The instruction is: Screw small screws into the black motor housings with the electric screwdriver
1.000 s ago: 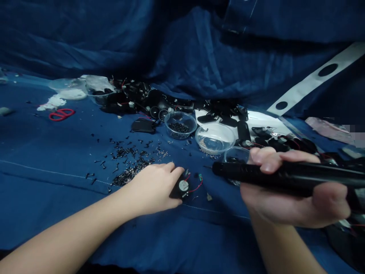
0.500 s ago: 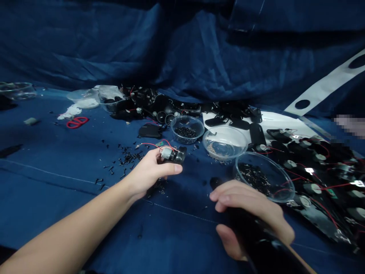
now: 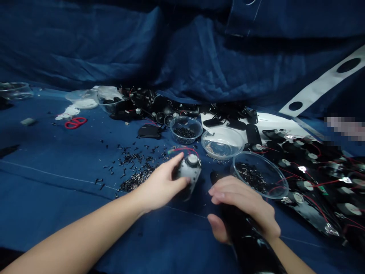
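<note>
Blue cloth (image 3: 176, 239); left hand (image 3: 159, 186) grips wired part (image 3: 192, 172), right hand (image 3: 248, 203) black tool (image 3: 245, 239)

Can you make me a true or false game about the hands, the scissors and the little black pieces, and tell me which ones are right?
1. The left hand is holding a gray part. True.
2. The right hand is holding the scissors. False: the right hand grips a black tool, and the scissors lie on the blue cloth.
3. Little black pieces are scattered on the blue cloth. True.
4. The scissors have yellow handles. False: their handles are red.
5. A clear bowl has dark bits inside. True.
</note>
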The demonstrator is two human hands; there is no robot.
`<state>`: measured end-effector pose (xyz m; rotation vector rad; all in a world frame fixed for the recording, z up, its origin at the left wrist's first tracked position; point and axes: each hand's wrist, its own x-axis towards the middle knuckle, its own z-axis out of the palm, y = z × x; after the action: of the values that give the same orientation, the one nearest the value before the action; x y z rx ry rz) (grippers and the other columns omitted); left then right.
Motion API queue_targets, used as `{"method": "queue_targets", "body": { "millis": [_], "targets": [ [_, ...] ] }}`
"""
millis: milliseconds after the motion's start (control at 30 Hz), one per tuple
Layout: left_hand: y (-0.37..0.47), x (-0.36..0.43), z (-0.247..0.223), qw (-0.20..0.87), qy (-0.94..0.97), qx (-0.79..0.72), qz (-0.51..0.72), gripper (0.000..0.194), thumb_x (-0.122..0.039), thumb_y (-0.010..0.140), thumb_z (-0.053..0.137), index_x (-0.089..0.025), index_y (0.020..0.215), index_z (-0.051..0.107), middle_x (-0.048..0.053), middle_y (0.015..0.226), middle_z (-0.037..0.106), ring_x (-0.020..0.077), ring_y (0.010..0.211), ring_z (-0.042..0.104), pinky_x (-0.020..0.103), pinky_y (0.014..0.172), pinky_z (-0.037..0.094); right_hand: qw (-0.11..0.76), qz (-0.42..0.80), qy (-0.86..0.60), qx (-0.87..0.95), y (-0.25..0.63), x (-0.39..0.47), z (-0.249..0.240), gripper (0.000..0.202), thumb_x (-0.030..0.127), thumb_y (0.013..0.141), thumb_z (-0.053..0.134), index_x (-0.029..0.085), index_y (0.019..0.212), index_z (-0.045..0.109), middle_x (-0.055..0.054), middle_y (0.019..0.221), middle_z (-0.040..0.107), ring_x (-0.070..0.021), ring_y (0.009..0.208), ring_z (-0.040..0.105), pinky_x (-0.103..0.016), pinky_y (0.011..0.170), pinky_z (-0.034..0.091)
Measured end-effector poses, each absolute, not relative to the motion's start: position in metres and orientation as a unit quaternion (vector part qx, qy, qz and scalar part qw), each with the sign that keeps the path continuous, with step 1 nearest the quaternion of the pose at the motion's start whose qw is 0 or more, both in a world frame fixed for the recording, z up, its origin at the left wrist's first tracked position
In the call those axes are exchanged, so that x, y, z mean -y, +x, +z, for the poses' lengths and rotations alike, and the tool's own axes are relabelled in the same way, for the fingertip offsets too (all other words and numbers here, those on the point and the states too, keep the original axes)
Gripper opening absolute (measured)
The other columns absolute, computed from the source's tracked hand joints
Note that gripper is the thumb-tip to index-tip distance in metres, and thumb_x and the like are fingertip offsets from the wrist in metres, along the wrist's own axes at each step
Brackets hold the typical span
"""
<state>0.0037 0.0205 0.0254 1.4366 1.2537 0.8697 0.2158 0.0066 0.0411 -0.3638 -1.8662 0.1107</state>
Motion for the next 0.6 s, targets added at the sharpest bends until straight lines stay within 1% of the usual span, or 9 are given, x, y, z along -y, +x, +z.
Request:
{"method": "queue_targets", "body": {
  "millis": [67,133,200,267,333,400,467,533,600],
  "targets": [
    [0.012,-0.018,0.019,0.529,0.594,-0.517,0.316,0.081,-0.031,0.084,0.071,-0.017,0.16,0.047,0.015,0.149,0.064,0.0343,0.131,0.065,0.055,0.117,0.047,0.58,0.034,-0.17,0.796,0.217,-0.007,0.049,0.035,0.008,0.075,0.072,0.015,0.11,0.07,-0.003,0.07,0.071,-0.0193,0.065,0.072,-0.034,0.056,0.063],
    [0.018,-0.016,0.014,0.565,0.583,-0.504,0.294,0.079,-0.031,0.086,0.069,-0.016,0.16,0.048,0.017,0.145,0.067,0.0329,0.118,0.072,0.055,0.108,0.054,0.578,0.023,-0.181,0.795,0.219,-0.007,0.054,0.036,0.009,0.073,0.073,0.017,0.108,0.07,-0.002,0.068,0.07,-0.0192,0.062,0.071,-0.034,0.054,0.063],
    [0.02,-0.016,0.012,0.591,0.581,-0.481,0.284,0.078,-0.036,0.088,0.07,-0.018,0.16,0.047,0.016,0.147,0.066,0.0319,0.119,0.072,0.054,0.108,0.055,0.583,0.012,-0.19,0.79,0.221,-0.008,0.056,0.037,0.009,0.072,0.073,0.019,0.107,0.07,-0.002,0.067,0.07,-0.0191,0.06,0.071,-0.033,0.052,0.062],
    [0.016,-0.017,0.013,0.58,0.608,-0.464,0.282,0.076,-0.04,0.088,0.071,-0.02,0.159,0.049,0.014,0.148,0.066,0.0311,0.126,0.07,0.052,0.111,0.054,0.586,0.006,-0.199,0.785,0.223,-0.008,0.055,0.037,0.009,0.072,0.073,0.02,0.108,0.07,-0.001,0.067,0.07,-0.0194,0.06,0.07,-0.033,0.052,0.062],
    [0.009,-0.022,0.018,0.528,0.64,-0.474,0.293,0.069,-0.039,0.089,0.069,-0.021,0.154,0.055,0.012,0.143,0.07,0.0296,0.125,0.07,0.05,0.111,0.054,0.592,0.006,-0.206,0.779,0.225,-0.007,0.05,0.04,0.011,0.073,0.074,0.02,0.111,0.071,-0.002,0.068,0.071,-0.0204,0.062,0.071,-0.035,0.053,0.062],
    [-0.002,-0.03,0.024,0.458,0.655,-0.511,0.315,0.06,-0.039,0.091,0.065,-0.019,0.147,0.061,0.011,0.13,0.077,0.0273,0.114,0.074,0.047,0.106,0.056,0.602,0.017,-0.216,0.768,0.226,-0.006,0.045,0.042,0.012,0.073,0.076,0.02,0.114,0.071,-0.002,0.07,0.072,-0.0214,0.066,0.072,-0.037,0.055,0.062],
    [-0.016,-0.041,0.03,0.381,0.663,-0.555,0.328,0.05,-0.041,0.092,0.062,-0.019,0.137,0.066,0.007,0.113,0.081,0.0252,0.101,0.076,0.044,0.1,0.057,0.615,0.031,-0.222,0.756,0.226,-0.005,0.041,0.042,0.014,0.074,0.078,0.02,0.115,0.072,-0.002,0.071,0.072,-0.0216,0.067,0.071,-0.037,0.055,0.06],
    [-0.028,-0.05,0.034,0.304,0.671,-0.595,0.321,0.043,-0.045,0.093,0.06,-0.02,0.127,0.071,0.005,0.102,0.082,0.0238,0.091,0.075,0.041,0.093,0.057,0.619,0.041,-0.215,0.754,0.226,-0.004,0.04,0.041,0.013,0.074,0.078,0.019,0.114,0.072,-0.003,0.072,0.071,-0.0213,0.066,0.07,-0.037,0.055,0.059],
    [-0.038,-0.056,0.036,0.251,0.679,-0.621,0.3,0.039,-0.047,0.094,0.058,-0.02,0.118,0.073,0.004,0.098,0.081,0.0228,0.085,0.074,0.038,0.087,0.056,0.623,0.043,-0.199,0.755,0.229,-0.002,0.039,0.039,0.015,0.076,0.077,0.016,0.115,0.072,-0.004,0.073,0.071,-0.0218,0.068,0.069,-0.039,0.057,0.059]
  ]
}}
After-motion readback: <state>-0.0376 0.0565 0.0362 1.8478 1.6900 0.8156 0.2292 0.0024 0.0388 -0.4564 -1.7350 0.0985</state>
